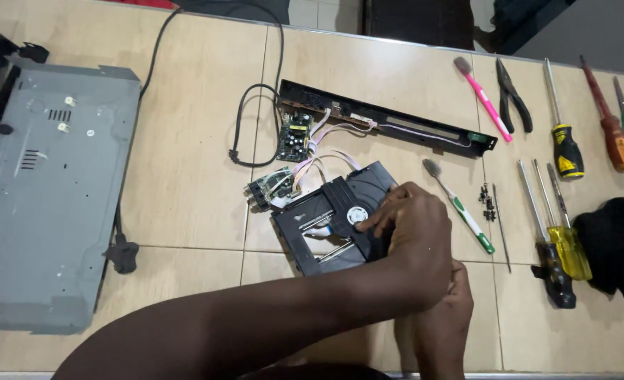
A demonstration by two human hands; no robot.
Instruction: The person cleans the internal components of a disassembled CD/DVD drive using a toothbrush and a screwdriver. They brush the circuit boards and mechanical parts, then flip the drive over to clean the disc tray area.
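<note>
Disc drive mechanism (329,229) at centre of tiled surface (185,183), wired to small circuit boards (284,158). Left hand (414,243) on top, fingers (375,219) pressed at spindle hub; right hand (445,317) beneath, grip unclear. Mid-disassembly, apparently; steady hold needed next.

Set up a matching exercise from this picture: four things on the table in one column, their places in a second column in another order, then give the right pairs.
Things:
1. grey metal cover
2. disc drive
3. pliers
4. black cloth

Places:
A. under the left hand
B. right edge of the table, beside the yellow-handled screwdrivers
C. far left of the table
D. far side, right of the pink toothbrush

Pairs: 1-C, 2-A, 3-D, 4-B
</note>
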